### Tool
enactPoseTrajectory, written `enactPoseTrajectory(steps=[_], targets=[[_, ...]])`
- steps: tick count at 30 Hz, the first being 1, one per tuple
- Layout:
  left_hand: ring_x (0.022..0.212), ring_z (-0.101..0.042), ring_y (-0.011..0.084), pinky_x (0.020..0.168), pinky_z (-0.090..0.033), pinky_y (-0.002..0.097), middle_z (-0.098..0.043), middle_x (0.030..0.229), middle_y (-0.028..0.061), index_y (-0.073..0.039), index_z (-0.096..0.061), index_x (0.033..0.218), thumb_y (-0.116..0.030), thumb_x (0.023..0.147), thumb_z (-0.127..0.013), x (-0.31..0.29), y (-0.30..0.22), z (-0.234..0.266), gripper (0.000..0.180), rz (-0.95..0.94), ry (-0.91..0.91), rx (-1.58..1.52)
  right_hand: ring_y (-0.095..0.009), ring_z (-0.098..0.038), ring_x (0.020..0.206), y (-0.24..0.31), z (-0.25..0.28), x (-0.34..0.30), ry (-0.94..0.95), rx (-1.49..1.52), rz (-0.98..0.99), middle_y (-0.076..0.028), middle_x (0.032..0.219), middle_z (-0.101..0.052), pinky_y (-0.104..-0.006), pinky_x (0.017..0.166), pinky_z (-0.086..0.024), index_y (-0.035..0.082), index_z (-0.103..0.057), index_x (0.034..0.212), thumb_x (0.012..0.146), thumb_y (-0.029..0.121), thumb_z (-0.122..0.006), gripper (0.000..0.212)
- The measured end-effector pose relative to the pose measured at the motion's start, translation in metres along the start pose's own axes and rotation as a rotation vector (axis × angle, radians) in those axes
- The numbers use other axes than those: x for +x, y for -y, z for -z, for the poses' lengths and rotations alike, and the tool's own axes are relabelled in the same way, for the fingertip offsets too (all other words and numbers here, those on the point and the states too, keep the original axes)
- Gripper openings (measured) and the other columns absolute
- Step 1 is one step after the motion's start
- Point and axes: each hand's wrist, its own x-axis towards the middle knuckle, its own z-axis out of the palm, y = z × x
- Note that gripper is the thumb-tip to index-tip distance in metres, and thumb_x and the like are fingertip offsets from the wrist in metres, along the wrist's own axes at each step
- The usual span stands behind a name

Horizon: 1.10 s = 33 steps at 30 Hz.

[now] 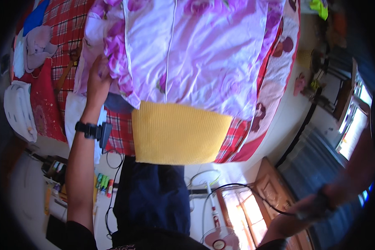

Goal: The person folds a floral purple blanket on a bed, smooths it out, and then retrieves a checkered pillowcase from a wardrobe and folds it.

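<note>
A lilac cloth with purple flowers [208, 62], with white piping, lies spread over the bed in front of me. At its left edge my left hand [98, 79] is closed on a bunched, ruffled part; the fingertips are partly lost in the folds. A dark band with a box-like device [93, 131] sits on that wrist. Below the cloth's near edge a yellow ribbed cushion or mat [179, 133] sticks out toward me. Far from the cloth, my right hand [356, 164] is held out at the right rim, smeared by motion, its fingers indistinct.
Red plaid bedding [64, 46] lies underneath, with a folded white cloth [20, 110] and a pinkish-grey cloth piece [39, 46] at left. A pink fan [219, 241] stands low near my legs. Black cables [254, 188] hang nearby. A wooden cabinet [273, 187] stands at right.
</note>
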Motion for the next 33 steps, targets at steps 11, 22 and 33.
enactPoseTrajectory(steps=[11,22,33], targets=[[0.098,-0.052,0.0192,0.085,-0.043,0.0321,-0.052,0.110,0.0130,0.004,-0.042,0.125,-0.032,0.084,-0.069,-0.036,0.028,-0.004,0.060,0.456,-0.232,-0.230,-0.016,-0.056,0.094,-0.117,-0.120,0.059,0.154,-0.167,-0.184,-0.013,0.107,-0.056,-0.0258,0.079,-0.047,-0.004,-0.043,0.129,0.080,0.023,-0.073,0.064],[0.077,-0.054,0.0108,0.069,-0.041,0.0267,-0.060,0.082,-0.0006,-0.002,-0.063,0.093,-0.013,0.079,-0.069,0.009,0.005,0.009,0.019,0.513,-0.128,-0.508,-0.008,-0.048,0.066,-0.083,-0.146,0.051,-0.108,-0.274,0.133,0.000,0.076,-0.060,-0.0256,0.058,-0.039,-0.003,-0.064,0.093,0.088,0.019,-0.063,0.023],[0.088,-0.057,0.0185,0.065,-0.047,0.0334,-0.063,0.097,0.0106,0.005,-0.060,0.103,-0.023,0.078,-0.072,0.000,0.037,0.007,0.039,0.460,-0.213,-0.176,-0.015,-0.054,0.092,-0.155,-0.136,0.034,-0.235,-0.261,-0.211,-0.008,0.107,-0.057,-0.0279,0.080,-0.044,-0.005,-0.046,0.123,0.087,0.025,-0.065,0.050]])
